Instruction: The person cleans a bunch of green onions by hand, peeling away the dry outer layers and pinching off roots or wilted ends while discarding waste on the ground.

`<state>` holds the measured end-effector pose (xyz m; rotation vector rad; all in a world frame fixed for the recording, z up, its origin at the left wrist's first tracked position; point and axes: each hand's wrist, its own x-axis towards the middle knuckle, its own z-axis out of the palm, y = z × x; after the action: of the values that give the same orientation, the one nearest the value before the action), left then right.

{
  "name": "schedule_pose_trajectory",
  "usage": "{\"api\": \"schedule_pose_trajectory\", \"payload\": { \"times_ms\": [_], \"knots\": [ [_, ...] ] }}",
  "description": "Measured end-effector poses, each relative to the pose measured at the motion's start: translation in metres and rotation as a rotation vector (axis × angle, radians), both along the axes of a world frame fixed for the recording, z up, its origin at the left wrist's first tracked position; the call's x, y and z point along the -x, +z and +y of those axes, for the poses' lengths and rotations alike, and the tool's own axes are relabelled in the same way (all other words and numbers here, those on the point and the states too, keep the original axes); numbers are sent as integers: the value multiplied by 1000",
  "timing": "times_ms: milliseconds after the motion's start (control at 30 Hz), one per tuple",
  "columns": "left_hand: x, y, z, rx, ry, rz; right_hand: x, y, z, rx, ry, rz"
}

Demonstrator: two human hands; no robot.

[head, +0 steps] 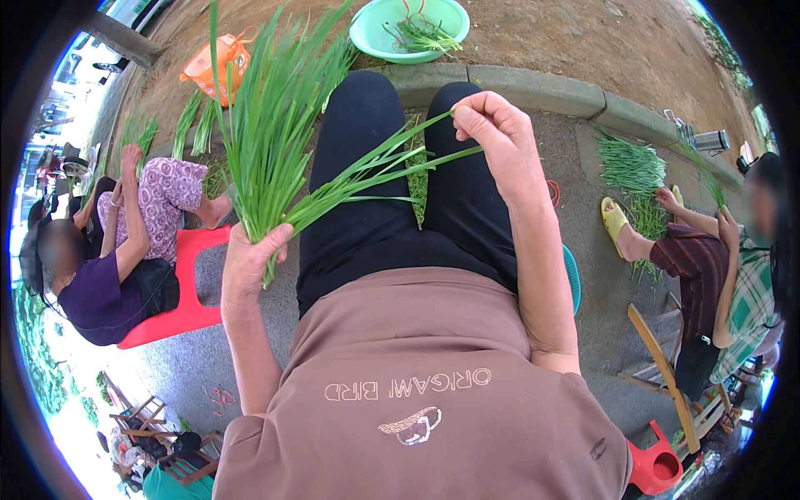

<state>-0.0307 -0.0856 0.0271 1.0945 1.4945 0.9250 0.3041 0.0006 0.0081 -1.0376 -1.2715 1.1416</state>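
My left hand (250,262) grips a thick bunch of garlic chives (269,150) near its cut ends, over my left thigh. The long green leaves fan upward, and a few stray to the right across my lap. My right hand (497,134) pinches the tip of one of these stray leaves between thumb and fingertips, above my right knee. Another leaf reaches just below that hand. Between my dark trouser legs, trimmed green bits (417,187) lie on the pavement.
Ahead, beyond a stone kerb (531,90), stands a mint-green basin (375,40) with some chives and red ties. An orange bag (215,65) is at front left. Seated people work on both sides, one on a red stool (194,275). A chive pile (631,162) lies at right.
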Motion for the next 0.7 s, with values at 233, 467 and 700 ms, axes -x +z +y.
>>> {"api": "schedule_pose_trajectory", "payload": {
  "times_ms": [233, 467, 700],
  "knots": [
    [-9, 5, 2, 13, -31, -25, 7, -3, 1, 63, -19, 357],
    [-17, 8, 2, 6, -65, -67, 12, -13, 4, 105, -130, 524],
    [-1, 3, -3, 14, 23, -122, -35, -16, 16, 125, -237, 781]
  ]
}}
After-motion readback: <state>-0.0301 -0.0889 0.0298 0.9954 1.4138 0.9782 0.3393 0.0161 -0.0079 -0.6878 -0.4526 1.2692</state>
